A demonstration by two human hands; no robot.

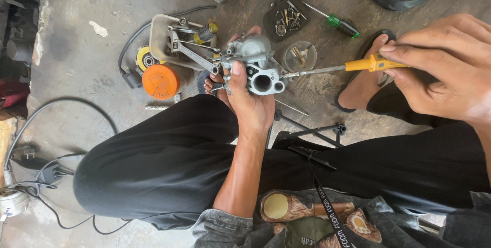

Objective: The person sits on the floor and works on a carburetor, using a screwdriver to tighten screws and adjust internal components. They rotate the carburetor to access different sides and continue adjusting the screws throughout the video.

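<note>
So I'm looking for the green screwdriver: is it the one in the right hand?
No, the right hand holds a yellow-handled screwdriver; the green-handled screwdriver lies on the floor, apart from both hands.

The left hand (245,99) grips a grey carburetor (257,64) while the right hand (445,64) drives a yellow-handled screwdriver (353,66) into it.
</note>
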